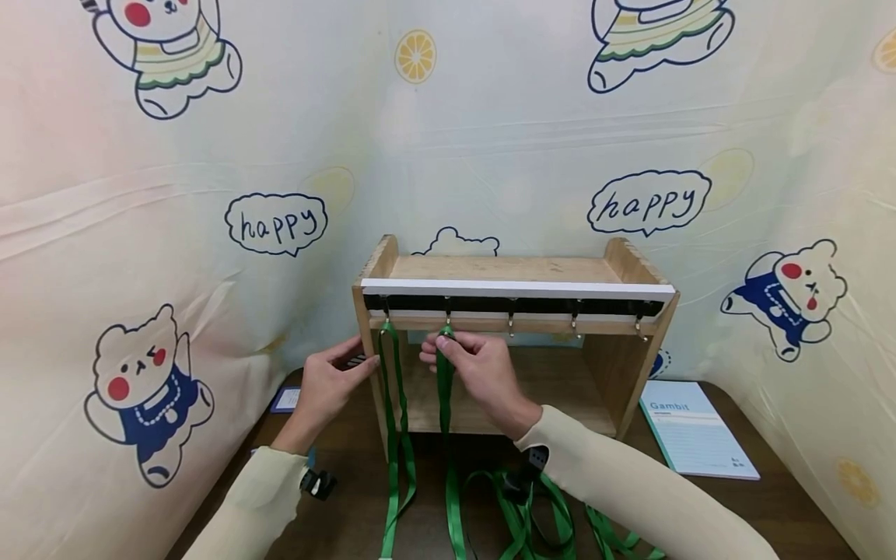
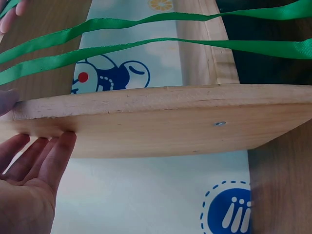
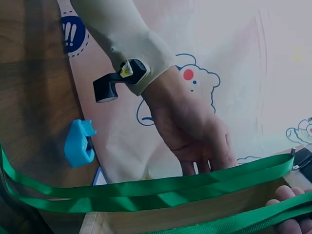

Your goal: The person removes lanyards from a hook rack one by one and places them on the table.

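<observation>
A wooden shelf [image 1: 633, 373] stands on the table, with a black strip [image 1: 479, 304] of several metal hooks along its upper front. My left hand [image 1: 327, 389] holds the front edge of its left side panel [image 2: 146, 100], thumb at the edge and fingers against the outer face. One green lanyard [image 1: 392, 443] hangs from the leftmost hook. Just under the second hook, my right hand [image 1: 483, 373] pinches another green lanyard [image 1: 446, 389] near its top. In the right wrist view only the fingertips [image 3: 287, 192] of that hand show, beside the strap.
More green lanyards [image 1: 521, 513] lie in loose loops on the dark table [image 1: 336, 529] before the shelf. At the right is a notepad [image 1: 700, 428]. A blue tape dispenser [image 3: 79, 144] sits at the left side. A printed cloth [image 1: 476, 140] hangs behind.
</observation>
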Demonstrator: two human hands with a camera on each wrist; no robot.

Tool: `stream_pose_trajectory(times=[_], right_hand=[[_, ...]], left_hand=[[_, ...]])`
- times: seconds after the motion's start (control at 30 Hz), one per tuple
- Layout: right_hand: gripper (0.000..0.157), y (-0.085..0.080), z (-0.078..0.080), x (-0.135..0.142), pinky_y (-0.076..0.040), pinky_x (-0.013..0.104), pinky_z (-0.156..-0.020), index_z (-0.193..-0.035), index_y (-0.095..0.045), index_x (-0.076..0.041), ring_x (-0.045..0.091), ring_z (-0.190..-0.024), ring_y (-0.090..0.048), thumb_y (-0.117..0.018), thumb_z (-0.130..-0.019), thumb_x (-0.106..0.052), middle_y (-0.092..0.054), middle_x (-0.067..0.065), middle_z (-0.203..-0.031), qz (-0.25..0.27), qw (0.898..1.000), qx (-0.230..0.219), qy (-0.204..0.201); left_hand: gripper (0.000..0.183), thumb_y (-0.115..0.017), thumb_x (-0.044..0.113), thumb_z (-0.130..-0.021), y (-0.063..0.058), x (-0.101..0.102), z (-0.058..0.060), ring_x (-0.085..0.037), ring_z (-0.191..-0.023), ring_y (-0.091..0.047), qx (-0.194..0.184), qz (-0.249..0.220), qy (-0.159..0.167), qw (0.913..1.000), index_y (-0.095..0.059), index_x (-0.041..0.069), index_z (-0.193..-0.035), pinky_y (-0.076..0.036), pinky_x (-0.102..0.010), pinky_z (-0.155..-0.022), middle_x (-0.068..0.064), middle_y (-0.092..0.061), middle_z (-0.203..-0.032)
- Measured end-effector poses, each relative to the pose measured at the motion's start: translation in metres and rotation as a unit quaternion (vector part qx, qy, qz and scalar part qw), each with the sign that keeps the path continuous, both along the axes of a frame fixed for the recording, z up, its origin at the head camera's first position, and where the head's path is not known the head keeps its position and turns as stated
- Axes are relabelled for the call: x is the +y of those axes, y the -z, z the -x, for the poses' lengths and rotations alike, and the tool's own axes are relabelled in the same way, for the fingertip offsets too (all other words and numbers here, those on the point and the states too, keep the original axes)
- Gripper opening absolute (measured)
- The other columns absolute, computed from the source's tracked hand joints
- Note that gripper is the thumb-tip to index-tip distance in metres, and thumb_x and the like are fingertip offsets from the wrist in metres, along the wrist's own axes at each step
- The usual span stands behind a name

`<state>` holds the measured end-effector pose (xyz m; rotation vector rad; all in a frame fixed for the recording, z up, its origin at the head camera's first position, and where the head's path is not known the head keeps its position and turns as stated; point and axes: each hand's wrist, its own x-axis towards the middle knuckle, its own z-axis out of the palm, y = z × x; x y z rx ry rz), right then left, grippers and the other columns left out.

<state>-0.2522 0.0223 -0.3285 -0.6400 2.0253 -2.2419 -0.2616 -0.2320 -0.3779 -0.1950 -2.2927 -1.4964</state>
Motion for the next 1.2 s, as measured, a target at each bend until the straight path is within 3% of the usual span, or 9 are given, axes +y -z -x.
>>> stream_pose_trajectory(times=[0.13,0.43,0.8,1.2], right_hand=[[0.027,-0.001,-0.003,0.003,-0.056,0.048,-0.095,-0.12,-0.073,-0.001,0.025,-0.104,-0.076,-0.061,-0.102,-0.017,-0.074,0.023,-0.118,0.005,1.0,0.0,-0.006],[0.028,0.0,-0.01,0.007,-0.059,0.036,-0.091,-0.121,-0.073,-0.003,0.024,-0.105,-0.075,-0.063,-0.102,-0.02,-0.076,0.018,-0.117,0.001,1.0,-0.002,-0.014],[0.029,0.006,-0.016,0.008,-0.055,0.048,-0.099,-0.119,-0.072,-0.001,0.024,-0.106,-0.075,-0.064,-0.101,-0.021,-0.075,0.02,-0.117,0.012,1.0,0.006,-0.019],[0.034,0.028,-0.028,0.019,-0.057,0.036,-0.096,-0.119,-0.07,0.006,0.019,-0.1,-0.077,-0.063,-0.102,-0.022,-0.073,0.027,-0.116,0.011,0.998,0.053,-0.031]], left_hand=[[0.059,-0.078,0.029,-0.09,0.0,0.0,0.001,-0.034,-0.12,-0.066,0.002,0.0,-0.002,1.0,-0.06,0.005,-0.141,-0.056,-0.014,-0.08,-0.019,-0.068,-0.132],[0.059,-0.079,0.028,-0.09,-0.001,0.001,-0.002,-0.033,-0.12,-0.065,0.001,-0.007,0.004,1.0,-0.06,0.007,-0.141,-0.055,-0.015,-0.081,-0.019,-0.068,-0.133],[0.058,-0.079,0.027,-0.09,-0.001,0.0,-0.002,-0.032,-0.121,-0.065,0.001,-0.01,0.004,0.9999,-0.06,0.007,-0.141,-0.055,-0.015,-0.08,-0.018,-0.067,-0.134],[0.059,-0.079,0.028,-0.09,0.001,-0.001,0.002,-0.033,-0.12,-0.065,-0.001,-0.01,0.009,0.9999,-0.06,0.005,-0.141,-0.056,-0.016,-0.08,-0.019,-0.067,-0.134]])
